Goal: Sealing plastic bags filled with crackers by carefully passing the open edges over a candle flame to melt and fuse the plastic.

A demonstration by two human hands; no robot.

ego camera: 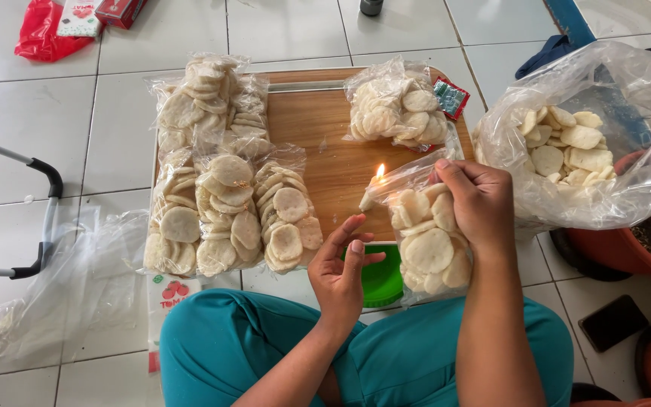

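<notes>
Head view: right hand (480, 207) clamped on cracker bag (427, 241), bag edge at small flame (379, 172) over wooden tray (325, 128). Left hand (340, 275) open, fingers apart, beside bag. Sealing step seems underway; steady edge needed.

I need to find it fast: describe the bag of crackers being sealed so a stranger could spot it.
Start at the wooden board on the tiled floor. At its near right edge, the right hand holds a clear bag of round white crackers. Unlike the other bags, its corner is at a small flame.
</notes>
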